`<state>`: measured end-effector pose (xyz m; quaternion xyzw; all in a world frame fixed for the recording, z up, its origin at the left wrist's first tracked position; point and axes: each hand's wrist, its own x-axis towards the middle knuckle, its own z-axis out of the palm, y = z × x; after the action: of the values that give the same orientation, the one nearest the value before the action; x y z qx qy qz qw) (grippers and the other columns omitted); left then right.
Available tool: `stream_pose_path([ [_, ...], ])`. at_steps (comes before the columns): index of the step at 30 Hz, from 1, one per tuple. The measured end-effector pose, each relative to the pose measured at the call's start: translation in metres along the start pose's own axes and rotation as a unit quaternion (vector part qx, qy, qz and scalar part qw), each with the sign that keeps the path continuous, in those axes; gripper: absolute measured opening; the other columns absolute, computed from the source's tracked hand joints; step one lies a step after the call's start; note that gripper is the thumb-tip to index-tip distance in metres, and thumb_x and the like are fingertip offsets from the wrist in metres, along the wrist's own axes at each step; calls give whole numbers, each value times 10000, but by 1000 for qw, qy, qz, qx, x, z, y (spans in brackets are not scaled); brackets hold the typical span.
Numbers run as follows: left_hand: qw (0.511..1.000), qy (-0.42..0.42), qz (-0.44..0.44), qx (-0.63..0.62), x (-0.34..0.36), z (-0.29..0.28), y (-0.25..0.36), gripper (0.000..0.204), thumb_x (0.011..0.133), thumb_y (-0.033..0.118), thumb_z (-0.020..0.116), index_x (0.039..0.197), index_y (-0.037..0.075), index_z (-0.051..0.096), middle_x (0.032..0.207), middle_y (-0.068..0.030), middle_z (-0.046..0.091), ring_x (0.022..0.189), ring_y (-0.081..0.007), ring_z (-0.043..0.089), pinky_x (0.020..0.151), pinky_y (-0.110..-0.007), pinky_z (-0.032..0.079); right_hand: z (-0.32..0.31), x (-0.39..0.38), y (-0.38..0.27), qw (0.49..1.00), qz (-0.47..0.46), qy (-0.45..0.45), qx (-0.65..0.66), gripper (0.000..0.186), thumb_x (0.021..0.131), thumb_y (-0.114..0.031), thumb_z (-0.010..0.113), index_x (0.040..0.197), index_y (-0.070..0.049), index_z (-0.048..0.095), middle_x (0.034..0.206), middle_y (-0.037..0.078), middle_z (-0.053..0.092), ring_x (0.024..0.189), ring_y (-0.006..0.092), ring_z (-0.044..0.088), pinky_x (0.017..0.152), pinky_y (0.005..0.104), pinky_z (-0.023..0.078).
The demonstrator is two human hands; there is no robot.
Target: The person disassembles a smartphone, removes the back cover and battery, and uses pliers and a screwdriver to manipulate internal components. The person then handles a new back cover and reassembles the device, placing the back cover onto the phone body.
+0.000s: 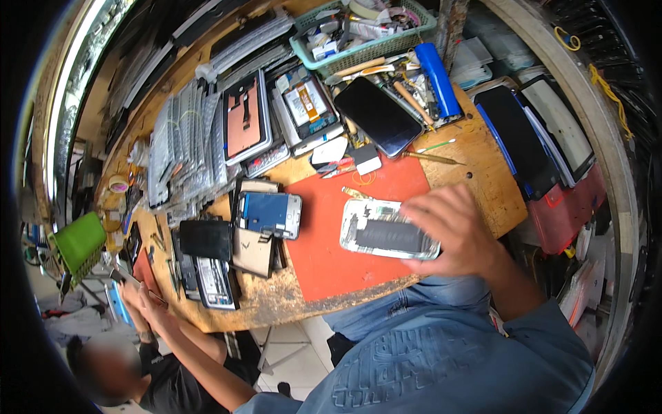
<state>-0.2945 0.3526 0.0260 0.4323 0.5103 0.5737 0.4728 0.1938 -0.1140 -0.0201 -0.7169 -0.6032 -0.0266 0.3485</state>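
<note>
My right hand (452,231) grips the right end of an opened white phone (352,241), its fingers on the upper edge and its thumb at the lower edge. A dark battery (386,237) shows inside the phone, which rests on or just above a red mat (314,272). Far to the left stretches my left arm, and my left hand (153,309) meets a co-worker's hand (131,298). By those hands is a slim grey flat thing (124,277). My left fingers look closed, but what they hold is too small to make out.
Behind the mat lie a black-screened phone (379,116), a brass-coloured tool (434,158) and a blue cylinder (438,79). Opened tablets (245,121) and bubble-wrapped stacks (186,131) crowd the back left. A green basket (331,65) holds loose parts. A person sits at the lower left.
</note>
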Motion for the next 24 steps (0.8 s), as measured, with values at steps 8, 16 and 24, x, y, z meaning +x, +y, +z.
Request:
stream_pose_path([
  [8, 890, -398, 14, 223, -276, 79, 0, 909, 761, 272, 888, 1511, -53, 489, 1155, -103, 651, 1047, -236, 649, 910, -381, 549, -10, -2, 38, 997, 28, 59, -50, 672, 651, -182, 909, 1254, 17, 688, 1237, 156, 701, 1105, 359, 653, 997, 487, 463],
  [16, 767, -470, 113, 421, -337, 199, -21, 840, 855, 244, 866, 1542, -43, 478, 1210, -175, 666, 1010, -277, 673, 849, -410, 558, 1, -26, -1, 989, -6, 94, 110, 440, 732, -56, 857, 1149, 6, 731, 1092, 154, 720, 933, 339, 692, 818, 437, 554],
  [24, 882, -404, -232, -69, -370, 198, -51, 547, 1075, 66, 588, 1578, -50, 407, 1469, -148, 610, 1361, -219, 606, 1146, -369, 483, 35, -36, -62, 864, 164, -26, 476, 403, 985, -95, 770, 1336, 47, 631, 1066, 127, 744, 804, 133, 698, 686, 286, 565],
])
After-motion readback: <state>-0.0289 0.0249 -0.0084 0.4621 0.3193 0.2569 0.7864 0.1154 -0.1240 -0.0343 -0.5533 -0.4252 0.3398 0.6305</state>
